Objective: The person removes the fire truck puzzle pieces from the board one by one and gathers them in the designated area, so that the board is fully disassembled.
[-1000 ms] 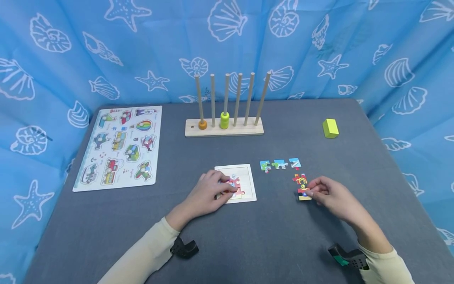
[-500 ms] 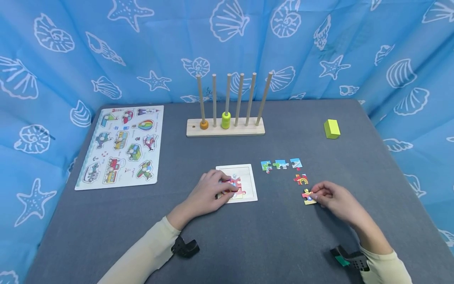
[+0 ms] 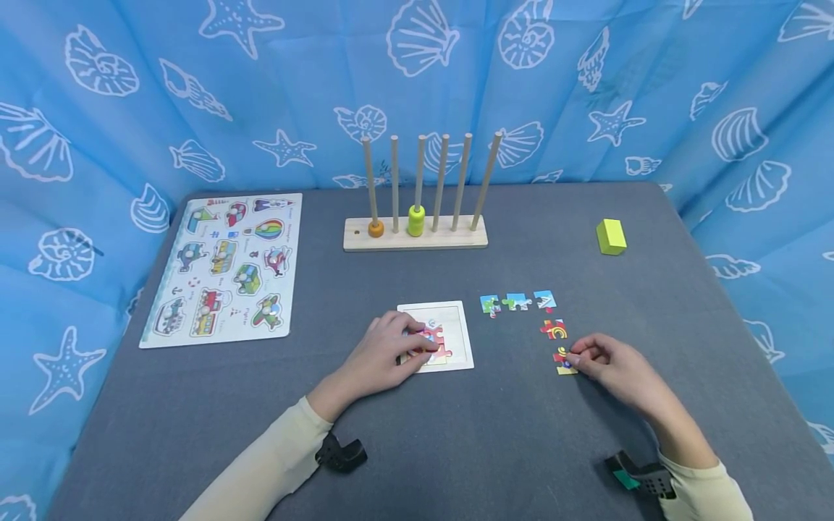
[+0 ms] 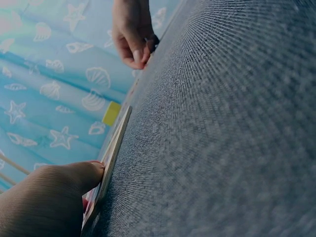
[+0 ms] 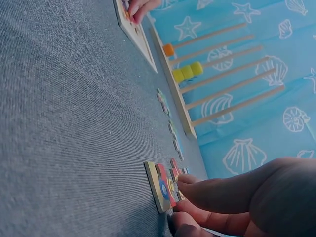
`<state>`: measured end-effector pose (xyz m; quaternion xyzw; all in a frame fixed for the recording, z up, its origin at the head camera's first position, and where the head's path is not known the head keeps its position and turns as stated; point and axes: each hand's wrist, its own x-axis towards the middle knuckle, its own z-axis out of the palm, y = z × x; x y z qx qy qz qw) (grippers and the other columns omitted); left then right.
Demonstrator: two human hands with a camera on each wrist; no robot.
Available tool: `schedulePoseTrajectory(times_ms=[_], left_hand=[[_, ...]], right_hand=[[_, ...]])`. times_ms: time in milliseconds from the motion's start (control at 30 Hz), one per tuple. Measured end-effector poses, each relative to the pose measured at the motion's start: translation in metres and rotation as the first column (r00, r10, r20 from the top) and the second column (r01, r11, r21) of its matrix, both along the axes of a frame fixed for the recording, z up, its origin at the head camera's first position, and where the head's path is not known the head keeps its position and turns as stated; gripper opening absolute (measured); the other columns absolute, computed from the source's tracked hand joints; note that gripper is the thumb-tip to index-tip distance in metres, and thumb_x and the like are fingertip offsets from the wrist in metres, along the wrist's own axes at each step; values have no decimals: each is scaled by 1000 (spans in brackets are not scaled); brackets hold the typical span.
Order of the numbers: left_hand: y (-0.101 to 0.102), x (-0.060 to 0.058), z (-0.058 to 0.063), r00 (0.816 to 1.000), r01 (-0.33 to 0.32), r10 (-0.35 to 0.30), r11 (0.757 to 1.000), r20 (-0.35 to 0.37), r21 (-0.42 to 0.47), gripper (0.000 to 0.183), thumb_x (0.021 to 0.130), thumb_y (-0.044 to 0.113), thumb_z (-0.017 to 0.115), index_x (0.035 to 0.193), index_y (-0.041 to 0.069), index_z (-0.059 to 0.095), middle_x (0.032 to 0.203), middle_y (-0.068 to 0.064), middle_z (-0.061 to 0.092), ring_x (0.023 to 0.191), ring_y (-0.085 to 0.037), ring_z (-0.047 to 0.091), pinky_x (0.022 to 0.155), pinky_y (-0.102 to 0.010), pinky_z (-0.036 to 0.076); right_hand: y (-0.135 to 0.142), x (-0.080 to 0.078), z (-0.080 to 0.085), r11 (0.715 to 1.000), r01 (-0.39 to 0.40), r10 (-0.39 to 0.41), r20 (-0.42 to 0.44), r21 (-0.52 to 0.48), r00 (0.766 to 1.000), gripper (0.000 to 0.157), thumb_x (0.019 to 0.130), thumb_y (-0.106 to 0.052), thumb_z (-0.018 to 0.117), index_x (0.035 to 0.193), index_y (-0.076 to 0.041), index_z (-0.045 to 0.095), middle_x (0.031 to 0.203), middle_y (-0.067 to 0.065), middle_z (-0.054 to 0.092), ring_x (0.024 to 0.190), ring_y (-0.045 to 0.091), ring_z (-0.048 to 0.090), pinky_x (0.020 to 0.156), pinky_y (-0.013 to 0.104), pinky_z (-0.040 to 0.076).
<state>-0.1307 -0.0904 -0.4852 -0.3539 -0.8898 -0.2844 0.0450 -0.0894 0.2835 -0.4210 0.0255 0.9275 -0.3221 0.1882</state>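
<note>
My left hand rests over a small square wooden puzzle board, its fingers on red puzzle pieces lying inside. In the left wrist view its thumb lies at the board's edge. To the right, my right hand pinches a red and yellow puzzle piece at its right side. The right wrist view shows that piece low against the cloth, with a yellow strip and a blue circle. Just above it lies a separate red and yellow piece.
Three blue-topped puzzle pieces form a row beyond. Behind stands a wooden peg rack with tall rods and a few rings. A picture peg board lies at left, a yellow-green block at back right.
My right hand has drawn its puzzle piece away from the other red and yellow piece, nearer and rightward, then slightly back left. The left hand stays in place.
</note>
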Motion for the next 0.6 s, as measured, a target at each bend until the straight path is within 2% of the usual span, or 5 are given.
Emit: schedulePoseTrajectory(times_ms=[133,233,400,600], left_hand=[[1,0,0,1000,1,-1,1000,-15,10,15,91,34,63,102,33,73,113,4,60,108,-14,48,88,-40,38],[1,1,0,1000,5,-5,1000,-24,13,15,91,34,64,102,33,73,112,4,60,109,-14,48,87,-40,38],[1,0,-2,999,6,-5,1000,-37,30,15,91,34,64,102,32,74,111,4,60,109,-14,49,87,-40,39],[0,-2,-4,999,-3,7,996,-48,88,10,90,32,66,95,27,72,106,8,62,107,-12,51,85,-39,40]], right_hand=[[-1,2,1,1000,-10,10,-14,7,1000,33,94,-31,61,107,-1,56,86,4,55,70,12,48,59,26,37],[-5,4,4,998,-10,13,-47,57,999,32,93,-28,62,107,1,56,87,7,57,71,14,48,59,28,37],[-28,6,21,989,-12,31,-134,147,990,35,90,-25,66,106,4,57,89,11,59,72,18,51,59,31,39],[-67,-1,41,987,-112,137,-246,113,960,27,88,-22,70,102,-1,62,89,7,62,70,15,50,61,31,40]])
